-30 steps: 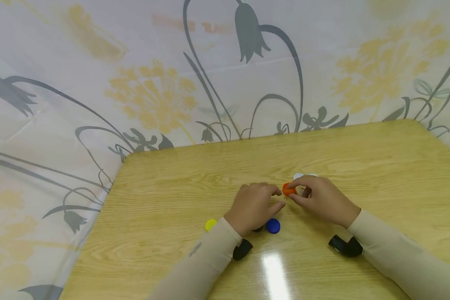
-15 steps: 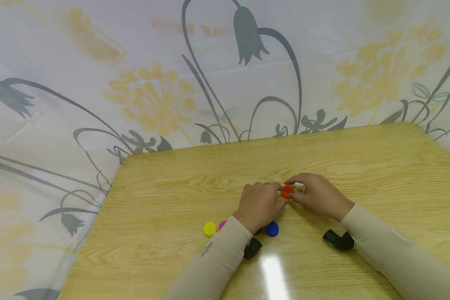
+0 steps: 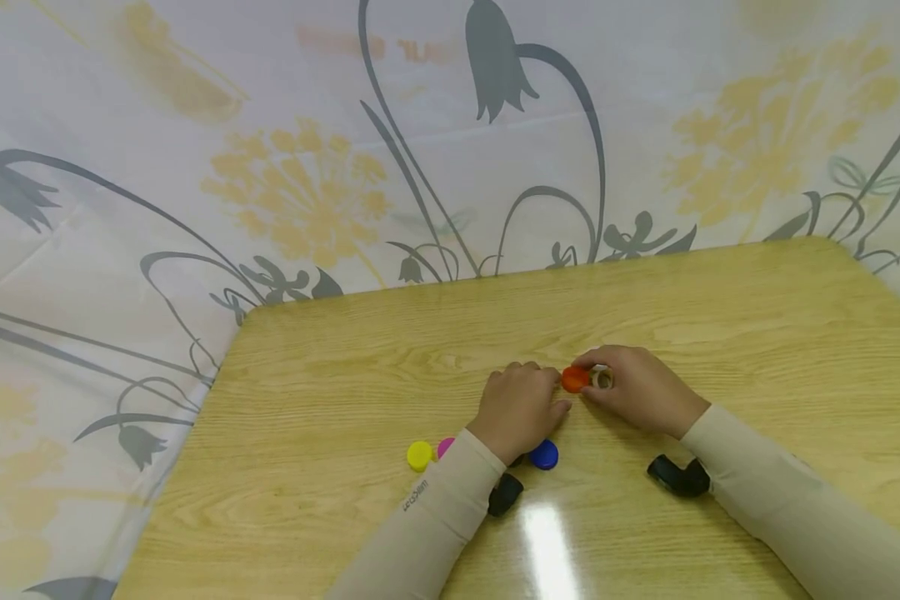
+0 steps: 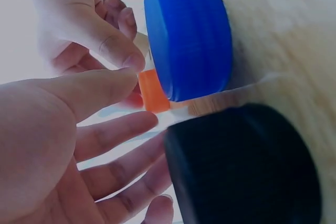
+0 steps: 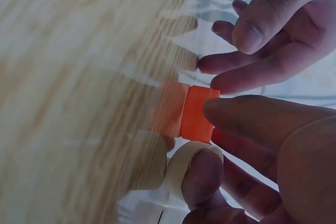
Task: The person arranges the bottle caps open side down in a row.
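Observation:
An orange bottle cap [image 3: 574,380] stands on the wooden table, pinched between thumb and fingers of my right hand [image 3: 641,390]. Beside it, a beige ring-like cap [image 5: 178,169] sits under that hand, with a curled finger against it in the right wrist view. My left hand [image 3: 516,410] is just left of the orange cap, fingers loosely bent and holding nothing, fingertips right at the cap's edge. Nearer the camera lie a blue cap [image 3: 544,455] and a black cap [image 4: 247,166], mostly hidden under the left wrist in the head view.
Left of the left sleeve lie a yellow cap [image 3: 420,456] and a partly covered magenta cap [image 3: 446,448]. White caps [image 5: 144,213] show behind the beige one in the right wrist view. A flower-patterned cloth [image 3: 450,167] rises behind the table [image 3: 360,358].
My left hand has moved right, up to the orange cap. The right hand has shifted slightly left, keeping its pinch, and now covers most of the white caps. The magenta cap has come into sight.

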Motion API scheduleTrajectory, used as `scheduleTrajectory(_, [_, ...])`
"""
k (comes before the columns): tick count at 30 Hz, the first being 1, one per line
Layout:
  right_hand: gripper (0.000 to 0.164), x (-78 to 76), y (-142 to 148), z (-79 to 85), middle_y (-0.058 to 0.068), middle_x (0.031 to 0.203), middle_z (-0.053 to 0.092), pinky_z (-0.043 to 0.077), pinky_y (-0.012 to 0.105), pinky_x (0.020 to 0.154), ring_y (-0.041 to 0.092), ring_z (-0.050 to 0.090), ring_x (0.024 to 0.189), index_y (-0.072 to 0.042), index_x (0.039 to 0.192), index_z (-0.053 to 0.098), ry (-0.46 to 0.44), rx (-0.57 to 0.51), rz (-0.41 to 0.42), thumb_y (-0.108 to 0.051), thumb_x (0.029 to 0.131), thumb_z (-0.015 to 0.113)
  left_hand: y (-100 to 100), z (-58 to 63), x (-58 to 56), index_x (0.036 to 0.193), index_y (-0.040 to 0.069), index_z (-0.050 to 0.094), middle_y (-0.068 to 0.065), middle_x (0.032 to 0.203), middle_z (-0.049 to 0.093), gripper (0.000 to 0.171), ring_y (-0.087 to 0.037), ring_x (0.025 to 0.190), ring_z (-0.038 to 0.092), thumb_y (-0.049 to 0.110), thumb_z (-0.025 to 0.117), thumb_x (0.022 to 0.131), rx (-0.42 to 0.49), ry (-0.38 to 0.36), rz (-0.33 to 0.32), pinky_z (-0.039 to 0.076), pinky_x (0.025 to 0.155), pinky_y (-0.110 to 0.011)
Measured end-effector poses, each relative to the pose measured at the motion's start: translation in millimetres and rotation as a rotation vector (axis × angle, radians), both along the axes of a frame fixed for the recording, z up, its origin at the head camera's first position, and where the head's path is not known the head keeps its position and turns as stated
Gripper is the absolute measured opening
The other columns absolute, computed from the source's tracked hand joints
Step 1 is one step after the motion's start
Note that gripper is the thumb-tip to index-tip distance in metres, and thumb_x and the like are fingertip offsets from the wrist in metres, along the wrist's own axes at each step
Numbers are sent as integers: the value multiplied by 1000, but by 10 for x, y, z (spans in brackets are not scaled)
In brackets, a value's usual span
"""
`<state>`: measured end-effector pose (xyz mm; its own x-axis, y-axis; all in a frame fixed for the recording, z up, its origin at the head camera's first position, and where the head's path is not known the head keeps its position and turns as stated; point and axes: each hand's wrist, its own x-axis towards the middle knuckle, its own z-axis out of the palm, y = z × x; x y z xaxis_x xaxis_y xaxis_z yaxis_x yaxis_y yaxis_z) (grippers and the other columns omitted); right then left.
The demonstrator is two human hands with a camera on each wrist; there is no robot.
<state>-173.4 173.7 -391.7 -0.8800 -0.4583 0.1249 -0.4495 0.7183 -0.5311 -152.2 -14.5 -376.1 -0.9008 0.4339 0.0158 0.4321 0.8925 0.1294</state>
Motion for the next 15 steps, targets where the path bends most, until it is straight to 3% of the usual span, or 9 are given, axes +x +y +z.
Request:
scheduleTrajectory(7, [26,-5,-9,1,8,104,74,49,32,70,11,58,77,-6,113,72,14,13,6,-8,87,75,-8,0,-2,110,21,74,3,101,73,26,-16,86,66,42,65,96,-12,-6,-3,53,75,-35])
scheduleTrajectory(15, [21,9,-22,2,8,104,75,56,44,79,24,70,92,-8,108,74,39,17,8,-9,87,76,-9,10,9,113,21,73,4,106,73,28,-16,90,67,42,64,97,-15,-12,-11,53,79,-36])
